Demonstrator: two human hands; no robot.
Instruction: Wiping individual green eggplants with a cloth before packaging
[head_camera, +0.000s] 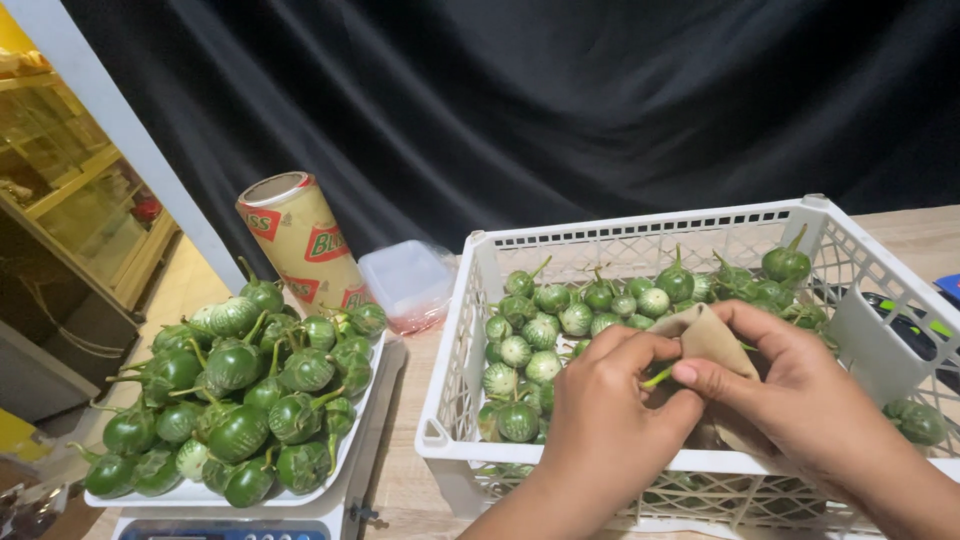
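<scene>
Cloth (708, 335), a small tan piece, sits pinched between both hands above the near wall of the white plastic crate (640, 228), wrapped over a round eggplant whose green stem (657, 378) pokes out. Left hand (610, 400) and right hand (790, 385) have fingers closed on the cloth. Green striped eggplants (560, 320) fill the crate's far-left part. Well apart, at the counter's left edge, a scale tray (345, 455) carries a heap of darker eggplants (240, 385), beside a cardboard tube (300, 240) and a clear lidded container (405, 275).

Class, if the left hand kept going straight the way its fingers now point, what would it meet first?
Probably the tan cloth that the left hand already pinches, then the right hand just behind; depth is unclear.
</scene>
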